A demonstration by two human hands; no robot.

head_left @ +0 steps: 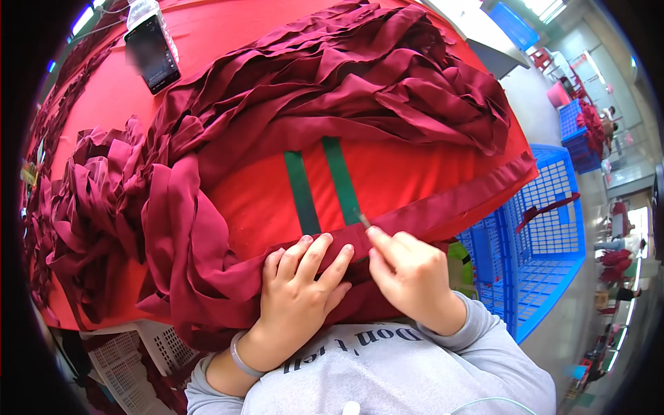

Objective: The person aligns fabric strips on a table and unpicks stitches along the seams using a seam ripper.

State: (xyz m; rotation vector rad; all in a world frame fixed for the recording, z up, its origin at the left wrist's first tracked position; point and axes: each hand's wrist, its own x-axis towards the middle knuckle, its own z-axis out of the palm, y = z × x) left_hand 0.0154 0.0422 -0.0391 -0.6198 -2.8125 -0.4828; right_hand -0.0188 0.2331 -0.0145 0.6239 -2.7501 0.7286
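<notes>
A long maroon fabric strip [456,204] lies across the near edge of the red-covered table [256,197]. My left hand [297,294] rests on the strip with its fingers spread, pressing it down. Just right of it, my right hand [411,273] is closed around a thin, pen-like pointed tool [364,221], whose exact kind I cannot make out. The tool's tip is by the strip's upper edge, near the lower end of a dark green band [339,180]. A second green band [301,190] runs beside it, its lower end meeting the maroon strip.
A big heap of maroon fabric strips [332,83] covers the table's far side and spills left. A phone [152,55] stands at the far left. Blue plastic baskets [546,228] sit right of the table, and a white perforated crate [124,360] is below left.
</notes>
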